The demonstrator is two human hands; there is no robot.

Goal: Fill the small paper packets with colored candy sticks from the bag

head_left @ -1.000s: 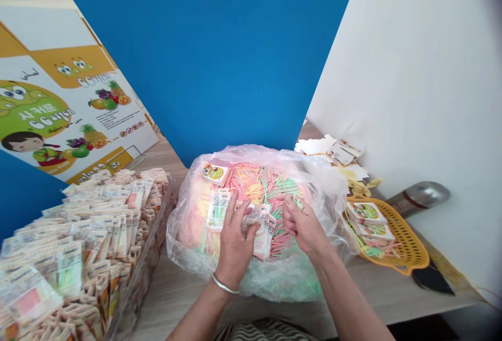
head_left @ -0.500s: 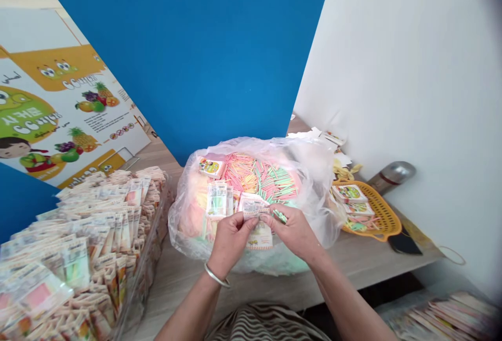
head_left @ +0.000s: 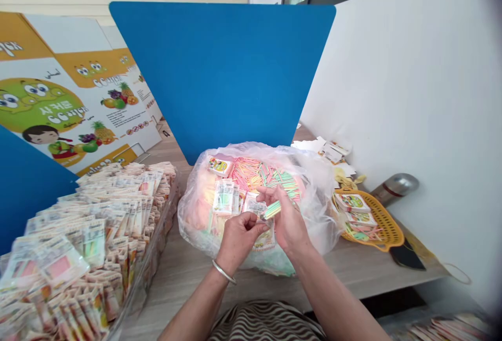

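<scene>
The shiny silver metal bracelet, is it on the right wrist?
No, the shiny silver metal bracelet circles the wrist of the left hand, and the right hand's wrist is bare.

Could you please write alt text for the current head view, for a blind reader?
A person's right hand has slim green-and-yellow sticks in its grip, beside the left hand, above an open clear plastic bag of pink, yellow and green sticks. Left stands a clear plastic bin of small printed packets; right, a slotted yellow plastic basket.
</scene>
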